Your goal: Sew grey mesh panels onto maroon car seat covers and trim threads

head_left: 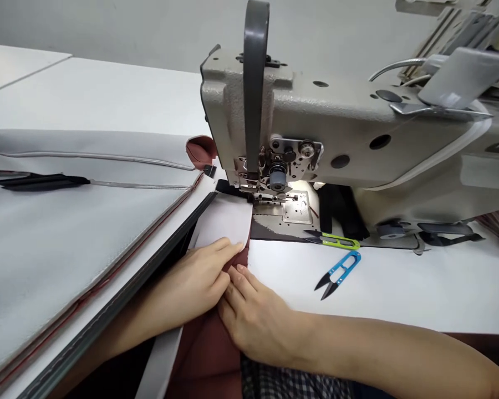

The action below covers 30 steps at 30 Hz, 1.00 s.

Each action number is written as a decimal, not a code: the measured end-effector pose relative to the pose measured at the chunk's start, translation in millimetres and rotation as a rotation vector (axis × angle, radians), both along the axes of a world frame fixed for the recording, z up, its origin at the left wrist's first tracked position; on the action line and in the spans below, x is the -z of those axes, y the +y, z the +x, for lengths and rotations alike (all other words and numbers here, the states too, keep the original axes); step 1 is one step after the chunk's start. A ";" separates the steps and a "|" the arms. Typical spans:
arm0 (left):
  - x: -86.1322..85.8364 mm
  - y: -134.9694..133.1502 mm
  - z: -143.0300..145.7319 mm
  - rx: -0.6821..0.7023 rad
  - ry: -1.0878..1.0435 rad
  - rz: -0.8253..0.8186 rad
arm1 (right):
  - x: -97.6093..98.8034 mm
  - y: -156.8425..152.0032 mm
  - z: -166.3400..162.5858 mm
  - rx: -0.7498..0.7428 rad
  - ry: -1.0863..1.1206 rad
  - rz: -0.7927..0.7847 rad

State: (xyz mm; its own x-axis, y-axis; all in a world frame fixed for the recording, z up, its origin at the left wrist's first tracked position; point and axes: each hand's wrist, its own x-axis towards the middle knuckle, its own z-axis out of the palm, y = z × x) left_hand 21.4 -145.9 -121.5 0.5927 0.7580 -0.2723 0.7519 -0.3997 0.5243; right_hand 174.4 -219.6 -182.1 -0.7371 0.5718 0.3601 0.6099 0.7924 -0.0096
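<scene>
My left hand (195,285) and my right hand (253,316) meet just in front of the sewing machine (316,127). Both pinch the edge of the maroon fabric (203,354) where it lies against a white strip (227,221). That white strip runs forward under the presser foot (255,194). Left-hand fingers curl over the fold; right-hand fingertips press on the maroon edge beside them.
A large grey panel (66,233) with a dark piped edge and red stitching lies at the left. Blue thread snips (339,272) and green thread snips (332,240) lie on the white table to the right. A black strip (37,181) rests on the grey material.
</scene>
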 end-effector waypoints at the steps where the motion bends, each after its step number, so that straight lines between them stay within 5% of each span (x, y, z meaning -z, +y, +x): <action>1: 0.0 2.3 0.9 0.006 0.015 0.007 | 0.2 3.0 1.1 0.000 0.006 -0.006; 30: -2.3 76.0 25.4 0.216 0.200 0.240 | 10.3 70.1 11.7 0.056 0.007 -0.101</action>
State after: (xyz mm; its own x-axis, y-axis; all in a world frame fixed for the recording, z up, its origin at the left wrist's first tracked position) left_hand 46.9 -69.9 -119.2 0.6992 0.6775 -0.2282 0.7147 -0.6539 0.2481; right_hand 186.1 -149.4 -192.4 -0.7007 0.6457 0.3034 0.6529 0.7518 -0.0923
